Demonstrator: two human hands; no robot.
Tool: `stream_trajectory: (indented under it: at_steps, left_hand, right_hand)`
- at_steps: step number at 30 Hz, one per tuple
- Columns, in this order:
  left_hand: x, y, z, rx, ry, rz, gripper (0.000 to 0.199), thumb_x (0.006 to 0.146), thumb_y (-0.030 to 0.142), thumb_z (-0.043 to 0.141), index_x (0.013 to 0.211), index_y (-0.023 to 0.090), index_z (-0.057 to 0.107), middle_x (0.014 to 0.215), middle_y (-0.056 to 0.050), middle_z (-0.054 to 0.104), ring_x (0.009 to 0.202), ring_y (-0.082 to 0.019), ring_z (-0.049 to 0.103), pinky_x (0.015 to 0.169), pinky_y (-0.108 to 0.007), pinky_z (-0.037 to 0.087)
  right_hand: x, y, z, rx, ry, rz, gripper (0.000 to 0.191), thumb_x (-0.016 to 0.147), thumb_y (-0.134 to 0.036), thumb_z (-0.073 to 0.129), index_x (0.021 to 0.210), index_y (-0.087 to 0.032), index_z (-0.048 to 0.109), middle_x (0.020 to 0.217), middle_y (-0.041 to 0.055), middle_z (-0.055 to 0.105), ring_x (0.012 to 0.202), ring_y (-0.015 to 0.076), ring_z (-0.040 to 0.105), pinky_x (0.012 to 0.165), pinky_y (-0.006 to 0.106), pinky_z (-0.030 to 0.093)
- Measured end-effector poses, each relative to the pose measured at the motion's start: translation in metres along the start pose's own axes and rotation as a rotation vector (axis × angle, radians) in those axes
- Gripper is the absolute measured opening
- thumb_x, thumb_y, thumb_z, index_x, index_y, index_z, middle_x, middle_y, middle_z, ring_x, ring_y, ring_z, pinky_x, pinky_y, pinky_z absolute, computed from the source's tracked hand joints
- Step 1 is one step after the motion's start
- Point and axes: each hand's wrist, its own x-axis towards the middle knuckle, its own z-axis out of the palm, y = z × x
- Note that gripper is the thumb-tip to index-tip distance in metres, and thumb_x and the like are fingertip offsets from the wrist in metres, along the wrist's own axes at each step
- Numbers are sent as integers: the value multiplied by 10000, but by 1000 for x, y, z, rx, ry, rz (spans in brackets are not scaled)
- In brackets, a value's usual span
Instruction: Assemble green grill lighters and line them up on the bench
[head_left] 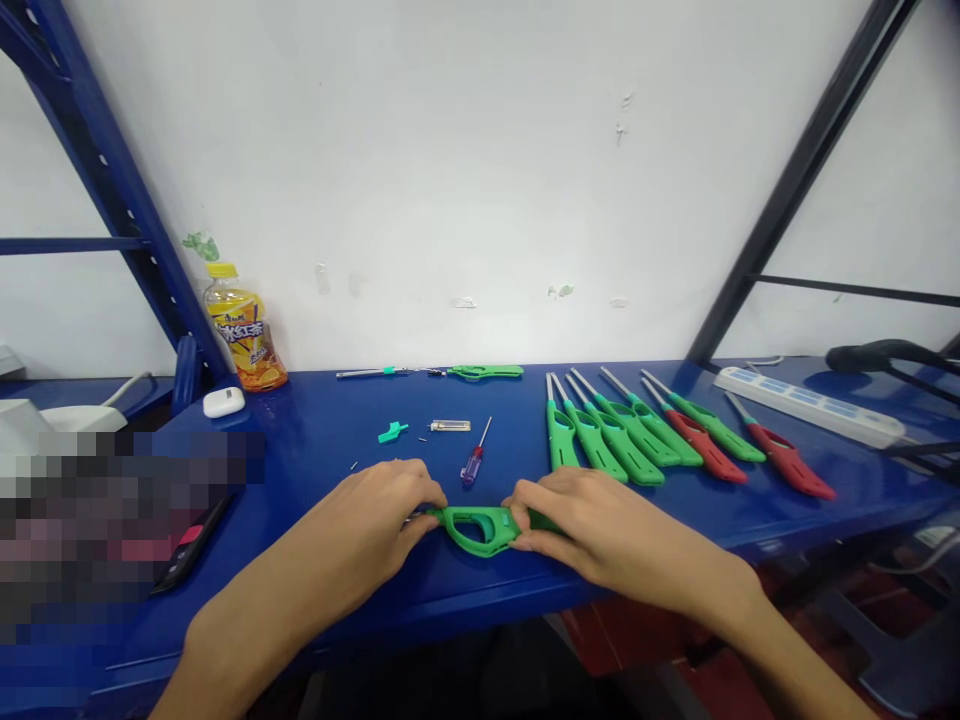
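Both of my hands hold a green lighter body [480, 530] near the front edge of the blue table. My left hand [390, 505] pinches its narrow end at the left, and my right hand [574, 515] grips the handle at the right, hiding much of it. Just beyond lies a screwdriver [472, 465] with a purple handle. Farther back are a clear and metallic part [450, 426], a small teal piece [392, 432] and a few tiny pins. At the wall edge rest a metal tube [367, 373] and a green handle shell [487, 371].
Several green lighters [600, 440] and two red lighters [795, 465] lie in a row at the right, before a white power strip [810, 405]. A yellow-capped bottle [244, 335] and a white case [223, 402] stand at the left, by a blue rack post [142, 200].
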Motion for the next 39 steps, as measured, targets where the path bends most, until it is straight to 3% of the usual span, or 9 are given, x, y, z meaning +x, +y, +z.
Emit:
stream_trajectory:
  at_steps: [39]
  left_hand:
    - [-2,10,0,-14,15,-30,199,1009,225,570,1048,285,755,1031,-17,753,1008,-242,685,897,-349,485]
  right_hand:
    - [-5,0,10,24,38,3,128,1086,-326,534,996,-246,579,932,-7,691,844,201,638,714,312,395]
